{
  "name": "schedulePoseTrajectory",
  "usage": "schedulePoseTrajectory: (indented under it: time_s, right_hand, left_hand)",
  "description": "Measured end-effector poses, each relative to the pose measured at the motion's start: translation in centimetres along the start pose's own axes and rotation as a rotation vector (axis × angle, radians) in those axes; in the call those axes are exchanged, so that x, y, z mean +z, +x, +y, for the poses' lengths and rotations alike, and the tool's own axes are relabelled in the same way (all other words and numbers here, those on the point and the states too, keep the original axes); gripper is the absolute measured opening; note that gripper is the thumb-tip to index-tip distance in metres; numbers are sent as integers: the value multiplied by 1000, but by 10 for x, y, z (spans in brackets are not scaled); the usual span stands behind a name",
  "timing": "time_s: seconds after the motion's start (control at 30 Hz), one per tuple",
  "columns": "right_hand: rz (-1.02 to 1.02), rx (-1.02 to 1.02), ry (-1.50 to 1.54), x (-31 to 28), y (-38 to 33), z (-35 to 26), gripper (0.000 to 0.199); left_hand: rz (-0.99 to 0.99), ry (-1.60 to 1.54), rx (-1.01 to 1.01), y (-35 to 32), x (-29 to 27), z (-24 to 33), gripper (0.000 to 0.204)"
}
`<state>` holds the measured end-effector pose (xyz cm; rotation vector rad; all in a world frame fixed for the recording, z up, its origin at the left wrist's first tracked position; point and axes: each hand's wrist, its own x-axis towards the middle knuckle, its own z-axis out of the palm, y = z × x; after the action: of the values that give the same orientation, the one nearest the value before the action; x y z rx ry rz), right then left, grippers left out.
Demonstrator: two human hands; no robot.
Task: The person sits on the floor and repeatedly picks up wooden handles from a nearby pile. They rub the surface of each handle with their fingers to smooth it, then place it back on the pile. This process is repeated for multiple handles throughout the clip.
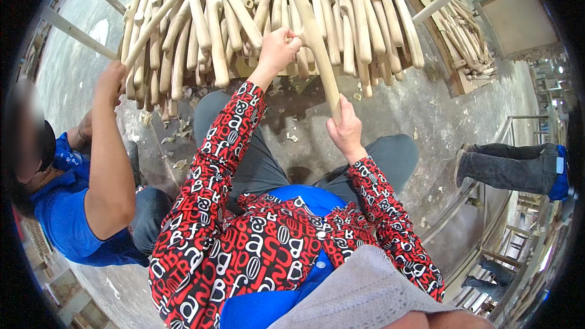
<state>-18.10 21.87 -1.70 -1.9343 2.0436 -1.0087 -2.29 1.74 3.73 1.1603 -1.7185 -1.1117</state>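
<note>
My right hand (346, 127) is closed around the lower end of a long, pale, curved wooden furniture part (318, 45). That part slants up and away to the left, over a big pile of similar wooden parts (219, 30). Beside its middle is my left hand (279, 55), its fingers bent and pressed together. Whatever those fingers pinch is too small or too hidden to name. Many of the piled parts have rounded ends pointing toward me, and some show a small notched block partway along.
At the left, a co-worker in a blue shirt reaches a hand (111, 82) to another wooden part (155, 23). More wooden pieces (463, 42) lie on a board at the far right. Pale scraps (292, 137) litter the concrete floor. Another person's legs (509, 167) stand at the right.
</note>
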Motion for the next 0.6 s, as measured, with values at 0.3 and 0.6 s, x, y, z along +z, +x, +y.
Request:
schedulePoseTrajectory:
  time_s: [0.3,0.6]
  right_hand:
    - [122,9,94,9,11,-1,65]
    - [12,15,45,7,8,-3,63]
  left_hand:
    - [-158,-526,-85,7,11,1,17]
    - [-143,7,-36,8,-20,2,36]
